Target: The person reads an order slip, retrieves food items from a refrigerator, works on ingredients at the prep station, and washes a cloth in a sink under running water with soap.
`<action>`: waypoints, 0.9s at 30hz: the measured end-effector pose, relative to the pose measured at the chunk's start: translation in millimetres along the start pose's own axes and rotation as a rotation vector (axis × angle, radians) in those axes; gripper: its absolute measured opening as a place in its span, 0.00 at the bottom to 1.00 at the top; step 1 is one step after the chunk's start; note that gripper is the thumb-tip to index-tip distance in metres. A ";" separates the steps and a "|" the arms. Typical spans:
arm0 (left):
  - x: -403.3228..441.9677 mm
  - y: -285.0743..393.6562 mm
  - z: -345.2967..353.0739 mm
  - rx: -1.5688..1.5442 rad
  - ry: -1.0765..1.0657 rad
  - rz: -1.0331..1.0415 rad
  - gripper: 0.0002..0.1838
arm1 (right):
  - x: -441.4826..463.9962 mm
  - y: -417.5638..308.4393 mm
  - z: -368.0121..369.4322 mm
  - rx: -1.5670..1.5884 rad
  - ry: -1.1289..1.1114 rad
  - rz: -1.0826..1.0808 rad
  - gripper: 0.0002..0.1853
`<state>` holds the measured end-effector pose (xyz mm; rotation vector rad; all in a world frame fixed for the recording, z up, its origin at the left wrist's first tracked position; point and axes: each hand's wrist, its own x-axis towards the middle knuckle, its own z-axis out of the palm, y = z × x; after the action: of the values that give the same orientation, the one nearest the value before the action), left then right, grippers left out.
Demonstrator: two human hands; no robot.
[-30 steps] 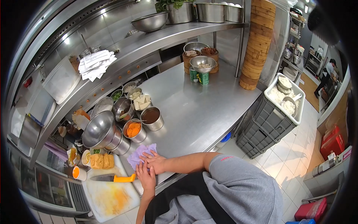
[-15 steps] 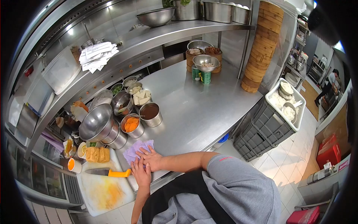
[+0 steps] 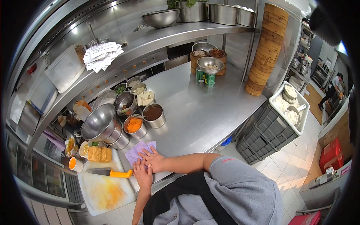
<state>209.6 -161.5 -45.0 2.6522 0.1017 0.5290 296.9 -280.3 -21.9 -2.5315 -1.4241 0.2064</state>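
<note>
A crumpled purple cloth point(image 3: 138, 150) lies on the steel counter near its front edge. My right hand point(image 3: 153, 159) rests flat on the cloth, fingers stretched out over it. Against it lies my left hand point(image 3: 143, 173), its fingers extended at the cloth's lower edge and touching the right hand. To the left, a knife point(image 3: 119, 174) with an orange handle lies across a stained white cutting board point(image 3: 107, 193). A block of golden-brown food, perhaps fried tofu or bread point(image 3: 99, 154), sits at the board's far end.
Beyond the cloth stand a pot of orange pieces point(image 3: 133, 125), a pot of brown sauce point(image 3: 153, 114) and a large steel bowl point(image 3: 99, 122). Bamboo steamers point(image 3: 262, 56) are stacked at the counter's far right. A grey crate point(image 3: 262, 131) stands beside the counter; another person is far right.
The whole view has shifted slightly, with the counter items appearing a little further right. Both hands stay on the cloth in nearly the same pose.
</note>
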 end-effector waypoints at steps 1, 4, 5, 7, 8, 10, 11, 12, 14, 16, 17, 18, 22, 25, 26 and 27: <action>-0.1 1.9 -2.2 0.030 -0.012 0.000 0.25 | 0.2 0.2 0.4 -0.001 0.000 -0.001 0.35; 0.3 1.8 -2.3 0.039 -0.015 0.014 0.24 | -1.2 -1.7 -2.9 0.014 0.005 0.005 0.35; 0.4 0.7 -1.7 0.018 -0.006 0.029 0.24 | -1.9 -2.4 -4.8 0.017 -0.005 0.008 0.34; 0.8 0.2 -1.4 0.010 0.000 0.037 0.24 | -1.8 -1.7 -3.1 0.023 -0.016 0.010 0.34; 1.0 0.1 -1.2 0.001 0.007 0.046 0.24 | -1.3 -1.2 -2.6 0.009 -0.012 0.003 0.34; 0.9 -1.0 -0.1 -0.001 0.011 0.051 0.24 | -1.9 -0.9 -3.6 -0.003 -0.008 -0.004 0.34; 0.9 -1.6 0.4 -0.003 0.016 0.056 0.24 | -2.1 -0.7 -4.2 -0.004 -0.016 -0.002 0.34; 1.0 -0.7 -0.3 -0.002 0.016 0.056 0.24 | -2.5 -1.3 -5.6 -0.005 -0.024 0.000 0.34; 0.7 1.4 -1.6 0.015 0.021 0.057 0.24 | -3.7 -3.9 -7.9 0.013 -0.010 0.011 0.34; 0.4 0.0 0.3 0.016 0.026 0.060 0.24 | -4.5 -3.9 -8.2 0.033 0.004 0.024 0.34; 0.3 -0.8 1.2 0.017 0.033 0.063 0.24 | -4.5 -3.5 -8.5 0.038 -0.006 0.015 0.34; 0.4 -1.6 2.1 0.018 0.031 0.064 0.24 | -4.0 -2.7 -7.3 0.043 -0.015 0.007 0.34; 0.3 -1.9 3.4 0.003 0.031 0.047 0.24 | -2.2 -1.0 -2.5 0.038 0.006 0.001 0.34; 0.2 1.9 -0.5 0.029 0.021 0.047 0.24 | -2.1 -1.4 -2.8 0.046 -0.007 0.010 0.34; 0.2 3.1 -1.8 0.052 0.013 0.047 0.23 | -2.6 -1.6 -3.3 0.039 -0.010 0.010 0.34; 0.2 2.4 -1.2 0.053 0.013 0.047 0.23 | -2.8 -1.6 -3.7 0.032 -0.013 0.010 0.34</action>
<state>209.3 -163.2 -42.9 2.7086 0.0582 0.5662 295.0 -282.4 -17.9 -2.5166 -1.4017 0.2453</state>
